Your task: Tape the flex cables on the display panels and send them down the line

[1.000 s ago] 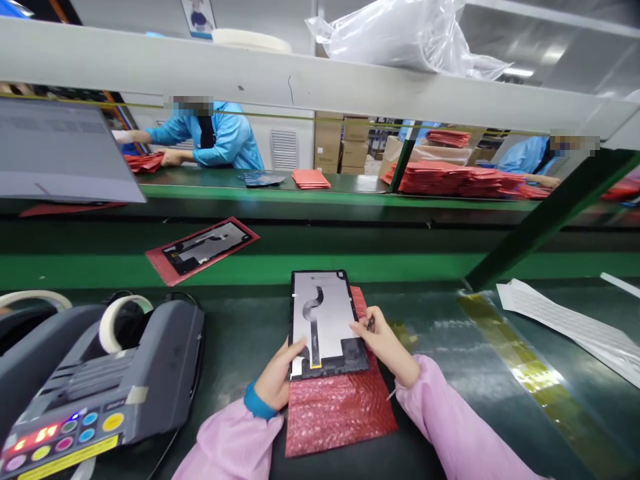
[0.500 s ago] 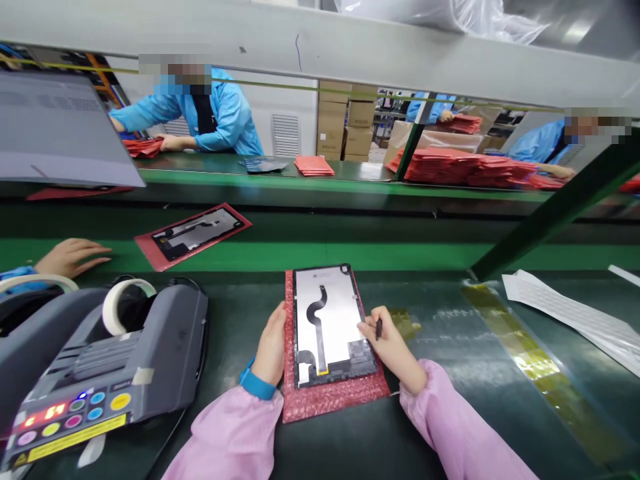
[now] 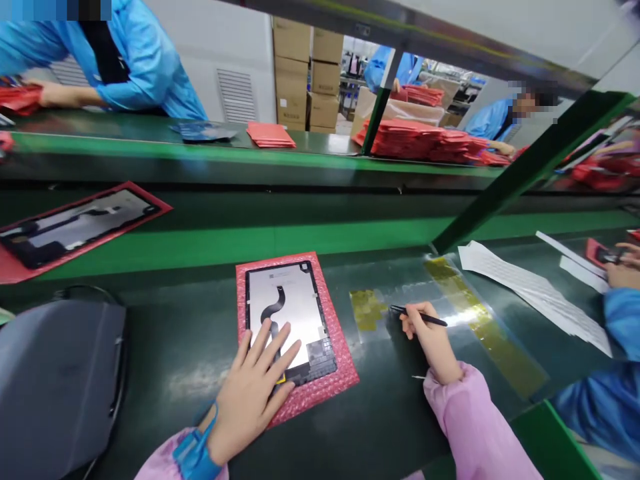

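A tablet screen panel (image 3: 290,313) lies back side up on a red bubble-wrap bag (image 3: 330,380) on the dark green bench. A black flex cable curves across its white back. My left hand (image 3: 253,393) rests flat on the panel's near end with fingers spread. My right hand (image 3: 427,333) is to the right of the bag, pinching thin black tweezers (image 3: 420,317). Their tip touches a clear sheet with yellow tape pieces (image 3: 367,310) stuck on the bench.
A grey tape dispenser (image 3: 55,387) sits at the near left. Another panel on a red bag (image 3: 75,227) lies on the green conveyor. White paper strips (image 3: 530,287) lie at the right, beside a co-worker's blue sleeve (image 3: 600,400). People in blue handle stacks of red bags (image 3: 425,140) behind.
My left hand moved from the bag's left edge onto the panel and flattened. My right hand left the panel and went right to the yellow tape sheet. The view swung right and down.
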